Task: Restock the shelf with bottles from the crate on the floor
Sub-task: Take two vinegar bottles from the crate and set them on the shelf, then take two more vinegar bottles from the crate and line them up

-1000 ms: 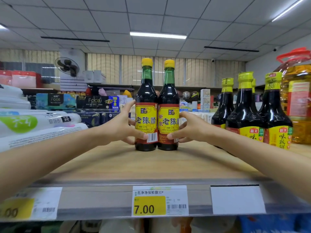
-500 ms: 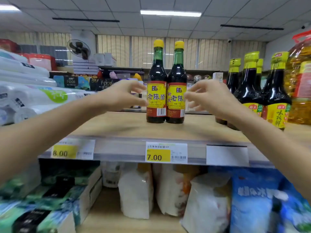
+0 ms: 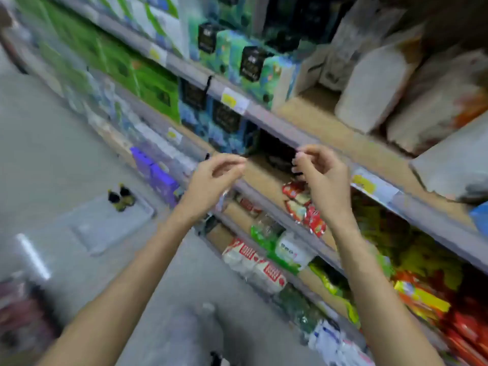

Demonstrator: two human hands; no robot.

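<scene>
The view is blurred and tilted down toward the floor. A shallow grey crate lies on the floor at the left, with a few dark bottles standing at its far end. My left hand and my right hand hang in mid-air in front of the lower shelves, both empty, fingers loosely curled and apart. The crate is well below and to the left of my left hand. The top shelf with the vinegar bottles is out of view.
Shelves run diagonally from upper left to lower right, packed with green boxes, white sacks, snack bags and purple packs. Grey floor spreads to the left.
My view has swung down from the top shelf to the floor and lower shelves. Both hands have left the two vinegar bottles standing on the shelf and pulled back empty.
</scene>
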